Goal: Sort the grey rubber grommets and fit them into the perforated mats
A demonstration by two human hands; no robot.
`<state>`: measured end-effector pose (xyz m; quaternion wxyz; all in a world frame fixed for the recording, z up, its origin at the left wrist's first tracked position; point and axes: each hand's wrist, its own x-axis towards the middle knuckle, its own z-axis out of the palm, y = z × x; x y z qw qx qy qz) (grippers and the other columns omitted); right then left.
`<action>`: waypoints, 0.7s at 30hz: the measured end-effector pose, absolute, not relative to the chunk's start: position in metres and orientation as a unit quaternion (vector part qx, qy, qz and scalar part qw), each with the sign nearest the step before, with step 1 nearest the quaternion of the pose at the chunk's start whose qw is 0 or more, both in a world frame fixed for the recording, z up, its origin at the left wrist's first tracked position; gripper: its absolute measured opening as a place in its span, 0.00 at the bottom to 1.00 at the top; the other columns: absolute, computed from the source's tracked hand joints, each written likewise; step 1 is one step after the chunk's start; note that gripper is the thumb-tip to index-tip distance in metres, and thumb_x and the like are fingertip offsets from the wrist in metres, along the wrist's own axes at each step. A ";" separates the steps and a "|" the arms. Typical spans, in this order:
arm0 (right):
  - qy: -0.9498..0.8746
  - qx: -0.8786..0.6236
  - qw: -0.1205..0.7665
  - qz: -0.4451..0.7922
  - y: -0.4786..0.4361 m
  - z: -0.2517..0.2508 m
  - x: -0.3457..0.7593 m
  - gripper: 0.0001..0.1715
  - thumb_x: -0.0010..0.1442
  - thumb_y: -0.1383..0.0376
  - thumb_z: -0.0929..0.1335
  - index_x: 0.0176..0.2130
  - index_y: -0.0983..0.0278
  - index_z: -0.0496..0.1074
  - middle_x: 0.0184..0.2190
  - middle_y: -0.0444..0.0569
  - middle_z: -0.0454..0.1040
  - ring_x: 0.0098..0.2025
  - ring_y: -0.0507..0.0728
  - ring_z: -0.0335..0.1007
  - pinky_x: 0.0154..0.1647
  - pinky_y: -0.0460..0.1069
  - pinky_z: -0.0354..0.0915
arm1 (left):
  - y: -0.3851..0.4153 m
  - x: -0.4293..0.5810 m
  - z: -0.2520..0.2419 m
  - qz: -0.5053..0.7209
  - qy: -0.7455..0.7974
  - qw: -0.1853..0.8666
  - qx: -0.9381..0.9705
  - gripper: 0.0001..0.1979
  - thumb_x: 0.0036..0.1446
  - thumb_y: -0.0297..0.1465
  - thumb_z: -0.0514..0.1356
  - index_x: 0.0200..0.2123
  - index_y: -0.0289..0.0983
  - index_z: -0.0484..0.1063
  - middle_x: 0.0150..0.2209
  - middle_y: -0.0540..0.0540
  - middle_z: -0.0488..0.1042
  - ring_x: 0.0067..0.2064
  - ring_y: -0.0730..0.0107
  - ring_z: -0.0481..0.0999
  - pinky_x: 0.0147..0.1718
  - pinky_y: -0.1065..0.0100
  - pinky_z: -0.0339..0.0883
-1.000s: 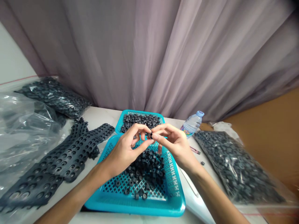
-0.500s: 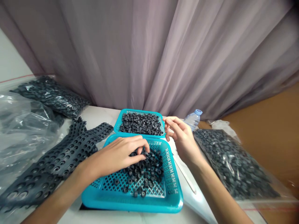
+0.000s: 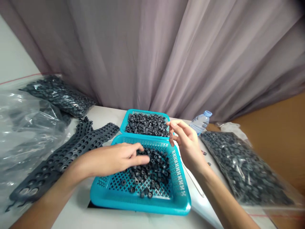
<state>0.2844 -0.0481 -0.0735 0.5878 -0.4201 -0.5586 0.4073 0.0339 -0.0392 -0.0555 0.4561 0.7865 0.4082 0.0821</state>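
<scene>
A turquoise mesh basket [image 3: 181, 190] sits close in front of me with a loose heap of small black ring-shaped parts [image 3: 152, 171] in it. My left hand [image 3: 116, 159] lies inside it, fingers reaching flat into the heap and touching the parts. Behind it stands a second turquoise basket [image 3: 126, 122], filled with the same black parts [image 3: 146, 124]. My right hand [image 3: 187, 141] hovers over the near right corner of that far basket, fingers loosely curled and apart, nothing visible in them.
Black perforated rubber sheets [image 3: 71, 149] lie to the left, beside clear plastic bags of black parts [image 3: 54, 95]. Another clear bag of parts [image 3: 240, 168] lies at the right, with a water bottle [image 3: 201, 122] behind it. A grey curtain [image 3: 152, 54] hangs behind the table.
A second ago both hands held one small part together above the near basket. The left hand has since dropped into the heap, and the right moved to the far basket.
</scene>
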 end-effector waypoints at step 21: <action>-0.825 -0.370 0.379 0.195 -0.065 -0.070 0.269 0.12 0.68 0.64 0.72 0.52 0.57 0.76 0.50 0.51 0.69 0.53 0.59 0.67 0.56 0.56 0.69 | -0.057 0.079 -0.051 0.380 0.268 0.822 0.330 0.23 0.74 0.44 0.53 0.52 0.29 0.75 0.53 0.35 0.77 0.59 0.57 0.73 0.62 0.60 0.63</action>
